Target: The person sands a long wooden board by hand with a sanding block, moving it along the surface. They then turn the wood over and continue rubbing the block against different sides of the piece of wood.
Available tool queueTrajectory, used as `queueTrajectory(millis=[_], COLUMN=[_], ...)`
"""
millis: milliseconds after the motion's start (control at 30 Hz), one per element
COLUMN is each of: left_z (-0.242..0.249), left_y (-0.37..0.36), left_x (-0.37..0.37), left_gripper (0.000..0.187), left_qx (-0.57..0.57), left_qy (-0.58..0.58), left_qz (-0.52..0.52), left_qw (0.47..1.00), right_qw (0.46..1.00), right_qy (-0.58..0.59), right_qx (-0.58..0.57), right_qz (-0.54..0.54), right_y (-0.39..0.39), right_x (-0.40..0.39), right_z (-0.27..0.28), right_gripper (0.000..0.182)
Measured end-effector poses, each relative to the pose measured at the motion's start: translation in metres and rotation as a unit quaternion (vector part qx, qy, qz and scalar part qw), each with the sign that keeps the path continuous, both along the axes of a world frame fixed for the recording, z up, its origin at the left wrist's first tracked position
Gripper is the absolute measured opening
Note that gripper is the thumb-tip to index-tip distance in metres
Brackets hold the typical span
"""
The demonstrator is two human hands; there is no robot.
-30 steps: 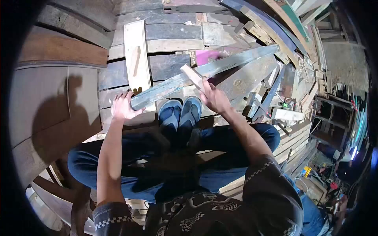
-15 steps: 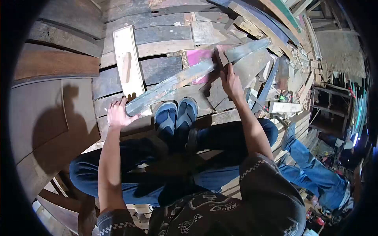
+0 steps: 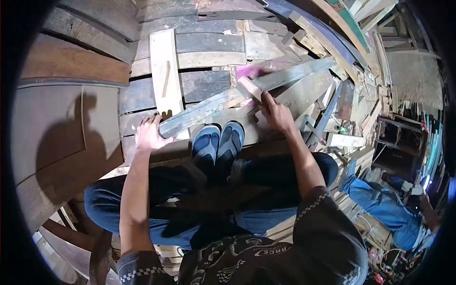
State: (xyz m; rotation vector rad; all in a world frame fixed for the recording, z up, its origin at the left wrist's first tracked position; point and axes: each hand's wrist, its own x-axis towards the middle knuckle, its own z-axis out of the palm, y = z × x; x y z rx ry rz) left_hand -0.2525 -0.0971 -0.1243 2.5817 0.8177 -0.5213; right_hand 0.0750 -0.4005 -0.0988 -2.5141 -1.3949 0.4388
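Observation:
A long weathered board [image 3: 213, 107] lies slantwise in front of my feet, from lower left to upper right. My left hand [image 3: 152, 133] grips its lower left end, fingers spread over the edge and thumb along the near side. In my right hand [image 3: 276, 113] is a short wooden block [image 3: 250, 87], held at its near end. The block lies across the board near its middle. A pale plank [image 3: 164, 71] with a small wooden piece [image 3: 165, 84] on it lies beyond my left hand.
My sandalled feet [image 3: 218, 142] stand just below the board. Scrap wood [image 3: 327, 114] is piled at the right, by a dark metal rack [image 3: 399, 142]. Another person in blue jeans [image 3: 380, 204] is at the lower right. A wooden panel [image 3: 52, 123] stands at the left.
My right hand and the block have moved down and left along the board, and the block has tilted the other way. The view has shifted slightly. My left hand keeps its place on the board's end.

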Motion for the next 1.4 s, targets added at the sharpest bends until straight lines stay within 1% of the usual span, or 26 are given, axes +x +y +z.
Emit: queueTrajectory(millis=[33, 67, 100, 167, 233, 300, 367, 433, 500, 533, 633, 667, 767, 800, 900, 933, 967, 1033, 1100, 1167, 1200, 1233, 1267, 1300, 1367, 1400], left_z=[0.006, -0.014, -0.015, -0.01, 0.002, 0.012, 0.009, 0.007, 0.005, 0.001, 0.009, 0.013, -0.006, -0.001, -0.003, -0.002, -0.001, 0.001, 0.001, -0.001, 0.001, 0.001, -0.008, -0.008, -0.007, -0.002], left_y=[0.001, 0.002, 0.004, 0.001, 0.006, 0.007, 0.007, 0.007, 0.011, 0.015, 0.02, 0.019, 0.018, 0.019, 0.02, 0.019, 0.018, 0.016, 0.016, 0.016, 0.016, 0.013, 0.01, 0.009, 0.008, 0.016], left_x=[0.003, -0.007, -0.006, -0.004, 0.003, 0.008, 0.006, 0.006, 0.007, 0.007, 0.011, 0.012, 0.004, 0.006, 0.007, 0.007, 0.006, 0.006, 0.008, 0.009, 0.011, 0.008, 0.002, 0.0, 0.001, 0.005], left_gripper=[0.094, 0.096, 0.086, 0.085, 0.088, 0.091, 0.093, 0.094, 0.094, 0.094, 0.091, 0.091, 0.088, 0.087, 0.086, 0.086, 0.085, 0.086, 0.089, 0.091, 0.093, 0.095, 0.096, 0.095, 0.094, 0.092], left_qx=[-0.014, 0.021, -0.005, 0.019, -0.032, -0.064, -0.045, -0.032, -0.057, -0.059, -0.071, -0.078, -0.035, -0.081, -0.076, -0.064, -0.049, -0.047, -0.063, -0.069, -0.066, -0.066, -0.019, -0.012, 0.003, -0.084], left_qy=[0.023, -0.016, -0.061, -0.027, -0.015, 0.032, 0.03, 0.016, 0.036, 0.019, 0.013, 0.017, -0.011, -0.029, -0.013, -0.006, -0.007, 0.001, 0.017, 0.029, 0.031, 0.036, 0.04, 0.026, -0.007, 0.013], left_qz=[0.004, -0.004, 0.007, 0.007, 0.029, 0.03, 0.027, 0.032, 0.036, 0.032, 0.038, 0.044, 0.024, 0.028, 0.032, 0.027, 0.02, 0.017, 0.029, 0.032, 0.03, 0.029, 0.034, 0.031, 0.025, 0.039], left_qw=[1.0, 1.0, 0.998, 0.999, 0.999, 0.997, 0.998, 0.999, 0.997, 0.998, 0.997, 0.996, 0.999, 0.996, 0.997, 0.998, 0.999, 0.999, 0.997, 0.997, 0.997, 0.997, 0.998, 0.999, 1.0, 0.996], right_qw=[1.0, 0.997, 0.989, 0.993, 0.999, 0.999, 0.987, 0.986, 0.999, 0.999, 0.992, 0.985, 0.996, 0.999, 0.994, 0.982, 0.986, 0.988, 0.998, 0.995, 0.987, 0.984, 0.986, 0.987, 0.999, 0.999], right_qy=[-0.018, -0.012, -0.02, -0.021, 0.03, 0.019, -0.014, -0.017, -0.003, -0.023, 0.014, -0.002, 0.028, -0.003, -0.012, -0.022, -0.03, -0.009, 0.009, -0.024, -0.033, -0.052, -0.034, -0.021, 0.009, 0.024], right_qx=[0.015, 0.009, -0.043, -0.023, 0.012, 0.028, -0.064, -0.067, 0.033, 0.043, -0.045, -0.055, -0.009, 0.034, -0.035, -0.08, -0.049, -0.091, -0.046, -0.061, -0.078, -0.043, -0.047, -0.046, -0.04, -0.018], right_qz=[-0.011, -0.077, -0.137, -0.117, -0.019, -0.032, -0.148, -0.154, -0.032, 0.0, -0.115, -0.166, -0.085, -0.032, -0.107, -0.169, -0.158, -0.126, -0.051, -0.076, -0.139, -0.162, -0.158, -0.151, -0.031, -0.023], right_y=[0.002, 0.004, 0.003, -0.005, 0.0, 0.001, 0.007, 0.004, -0.001, -0.004, 0.003, 0.005, 0.0, 0.0, 0.003, 0.006, 0.0, 0.01, 0.008, 0.006, 0.006, -0.001, -0.005, -0.004, 0.0, 0.004], right_x=[0.007, 0.011, 0.016, 0.017, 0.001, 0.009, 0.016, 0.016, 0.006, 0.008, 0.023, 0.021, 0.015, 0.013, 0.028, 0.031, 0.034, 0.012, 0.003, 0.022, 0.029, 0.039, 0.035, 0.031, 0.014, 0.01], right_z=[0.001, 0.001, 0.002, -0.011, 0.002, 0.004, 0.017, 0.011, 0.011, 0.005, 0.015, 0.019, 0.02, 0.019, 0.027, 0.027, 0.018, 0.034, 0.032, 0.032, 0.039, 0.027, 0.022, 0.023, 0.023, 0.026], right_gripper=[0.049, 0.045, 0.048, 0.051, 0.05, 0.049, 0.048, 0.048, 0.05, 0.049, 0.049, 0.046, 0.044, 0.04, 0.038, 0.036, 0.038, 0.043, 0.039, 0.036, 0.035, 0.033, 0.033, 0.033, 0.034, 0.035])
